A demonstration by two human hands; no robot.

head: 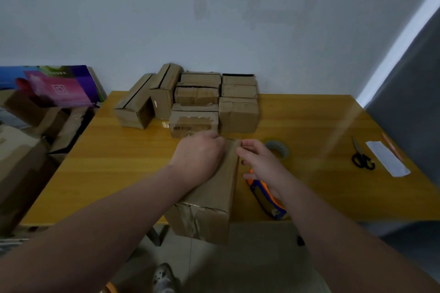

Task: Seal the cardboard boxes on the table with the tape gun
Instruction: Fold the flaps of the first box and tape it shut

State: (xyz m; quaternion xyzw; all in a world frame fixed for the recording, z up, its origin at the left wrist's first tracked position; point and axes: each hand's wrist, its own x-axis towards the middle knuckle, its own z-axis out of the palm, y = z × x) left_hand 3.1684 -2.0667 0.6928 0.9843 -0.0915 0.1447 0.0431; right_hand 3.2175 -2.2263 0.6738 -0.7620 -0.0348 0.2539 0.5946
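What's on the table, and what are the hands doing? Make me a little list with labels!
table: yellow wood
long box: at the near edge, sticking out over it
left hand: rests on the long box's far end; fingers hard to see
right hand: fingertips touch the long box's right edge
tape gun: orange and blue, lying right of the long box, not held
tape roll: just behind the right hand
scissors: far right
stacked boxes: at the back

Dim, bluish, soft-focus wide-angle view; daylight streak at right, edges bowed.
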